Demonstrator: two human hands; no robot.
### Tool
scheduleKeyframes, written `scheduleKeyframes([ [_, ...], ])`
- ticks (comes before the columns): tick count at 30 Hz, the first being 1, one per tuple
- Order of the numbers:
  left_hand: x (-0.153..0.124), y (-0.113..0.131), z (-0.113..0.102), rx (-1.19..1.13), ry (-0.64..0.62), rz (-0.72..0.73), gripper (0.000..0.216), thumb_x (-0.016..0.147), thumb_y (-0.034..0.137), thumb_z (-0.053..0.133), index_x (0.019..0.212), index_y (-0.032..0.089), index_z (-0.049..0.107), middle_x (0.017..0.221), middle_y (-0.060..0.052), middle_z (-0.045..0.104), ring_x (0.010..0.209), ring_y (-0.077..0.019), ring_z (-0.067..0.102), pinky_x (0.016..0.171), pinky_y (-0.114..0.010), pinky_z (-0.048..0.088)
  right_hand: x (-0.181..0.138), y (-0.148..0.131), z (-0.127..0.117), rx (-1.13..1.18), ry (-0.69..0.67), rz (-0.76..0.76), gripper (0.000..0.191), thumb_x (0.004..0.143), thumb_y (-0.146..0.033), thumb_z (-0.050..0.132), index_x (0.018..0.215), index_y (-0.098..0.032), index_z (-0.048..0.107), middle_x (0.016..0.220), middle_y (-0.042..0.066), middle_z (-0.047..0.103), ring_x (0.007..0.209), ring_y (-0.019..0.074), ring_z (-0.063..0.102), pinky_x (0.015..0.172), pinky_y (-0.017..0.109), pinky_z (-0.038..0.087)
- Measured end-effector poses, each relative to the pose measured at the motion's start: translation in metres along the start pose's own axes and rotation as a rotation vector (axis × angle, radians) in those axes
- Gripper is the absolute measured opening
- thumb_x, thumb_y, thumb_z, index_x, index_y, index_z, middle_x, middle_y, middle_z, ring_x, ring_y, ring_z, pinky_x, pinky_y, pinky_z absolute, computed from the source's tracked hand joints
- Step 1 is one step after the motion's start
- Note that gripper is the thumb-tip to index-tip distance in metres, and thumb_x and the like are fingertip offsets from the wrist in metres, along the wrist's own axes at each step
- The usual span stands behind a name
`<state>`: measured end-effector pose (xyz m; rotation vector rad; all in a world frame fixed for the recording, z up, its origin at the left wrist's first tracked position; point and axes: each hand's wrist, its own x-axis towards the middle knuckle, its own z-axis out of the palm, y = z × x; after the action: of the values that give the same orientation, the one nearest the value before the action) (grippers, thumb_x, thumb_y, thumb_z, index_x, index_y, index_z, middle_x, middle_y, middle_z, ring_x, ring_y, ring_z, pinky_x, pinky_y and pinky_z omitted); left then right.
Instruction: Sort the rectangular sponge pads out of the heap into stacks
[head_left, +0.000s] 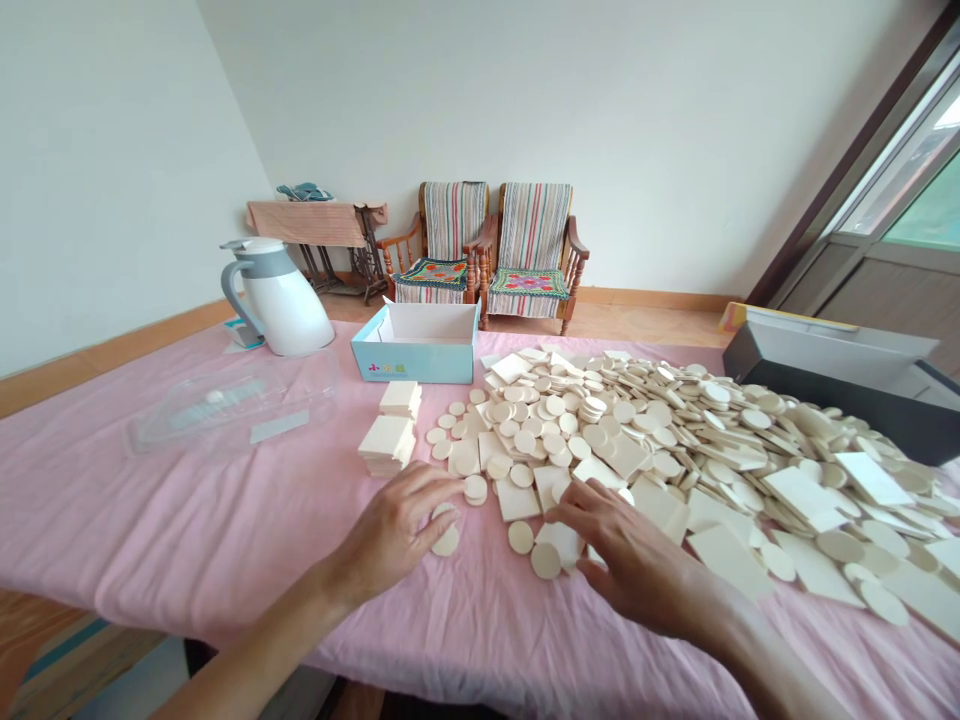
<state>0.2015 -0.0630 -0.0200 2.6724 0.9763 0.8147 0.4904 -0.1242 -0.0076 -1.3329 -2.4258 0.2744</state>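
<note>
A big heap of cream-coloured flat pieces [675,430], round discs and squares, covers the right half of the pink tablecloth [150,520]. My left hand [401,525] rests palm down, fingers curled over a round disc [447,540] at the heap's near left edge. My right hand [626,550] lies flat on the pieces, fingers stretched toward a square piece [564,540] and loose discs. Two neat stacks of square pieces [390,430] stand just beyond my left hand.
An open light-blue cardboard box [416,345] stands behind the stacks. A white and grey jug [277,298] and a clear plastic lid [225,405] sit at the left. A dark grey box [840,375] is at the right. Two striped armchairs [487,255] stand by the wall.
</note>
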Motion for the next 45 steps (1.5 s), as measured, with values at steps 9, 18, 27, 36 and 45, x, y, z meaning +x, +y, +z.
scheduleKeyframes([
  [9, 0.045, 0.024, 0.027, 0.147, -0.309, 0.200, 0.039, 0.086, 0.003, 0.047, 0.121, 0.018, 0.056, 0.117, -0.009, 0.059, 0.109, -0.0234, 0.053, 0.090, -0.038, 0.047, 0.006, -0.015, 0.005, -0.226, -0.108, -0.075, 0.057, 0.064, 0.008, 0.045, 0.111, -0.022, 0.056, 0.105, 0.008, 0.054, 0.099, 0.0229, 0.051, 0.089, 0.044, 0.044],
  [18, 0.050, 0.014, 0.039, 0.191, -0.161, 0.343, 0.025, 0.096, 0.017, 0.043, 0.115, 0.016, 0.059, 0.110, -0.011, 0.064, 0.101, -0.0225, 0.057, 0.085, -0.038, 0.049, 0.014, -0.004, -0.002, -0.054, -0.126, -0.081, 0.057, 0.063, 0.000, 0.052, 0.116, -0.022, 0.053, 0.109, 0.008, 0.051, 0.103, 0.0237, 0.047, 0.087, 0.041, 0.044],
  [27, 0.066, 0.022, 0.044, -0.495, 0.207, -0.412, 0.027, 0.096, 0.036, 0.041, 0.104, 0.017, 0.058, 0.085, -0.004, 0.064, 0.070, -0.0166, 0.063, 0.064, -0.028, 0.052, 0.033, 0.002, -0.006, 0.426, 0.212, 0.248, 0.020, 0.080, -0.023, 0.056, 0.100, -0.021, 0.053, 0.093, 0.003, 0.059, 0.081, 0.0162, 0.056, 0.068, 0.029, 0.047],
  [36, 0.073, 0.047, 0.061, -1.066, 0.231, -0.552, 0.034, 0.088, 0.052, 0.052, 0.085, 0.018, 0.053, 0.070, 0.002, 0.054, 0.063, -0.0132, 0.060, 0.059, -0.025, 0.055, 0.056, -0.017, 0.022, 0.025, 0.495, 0.390, 0.030, 0.083, -0.037, 0.056, 0.105, -0.017, 0.052, 0.092, 0.009, 0.057, 0.086, 0.0246, 0.056, 0.071, 0.037, 0.047],
  [45, 0.081, 0.035, 0.061, -1.164, 0.273, -0.732, 0.032, 0.079, 0.043, 0.065, 0.097, 0.017, 0.059, 0.085, -0.004, 0.068, 0.069, -0.0176, 0.067, 0.052, -0.023, 0.053, 0.033, 0.021, -0.003, -0.221, 0.379, 0.439, 0.033, 0.086, -0.030, 0.054, 0.116, -0.017, 0.053, 0.106, 0.011, 0.057, 0.094, 0.0250, 0.055, 0.076, 0.035, 0.046],
])
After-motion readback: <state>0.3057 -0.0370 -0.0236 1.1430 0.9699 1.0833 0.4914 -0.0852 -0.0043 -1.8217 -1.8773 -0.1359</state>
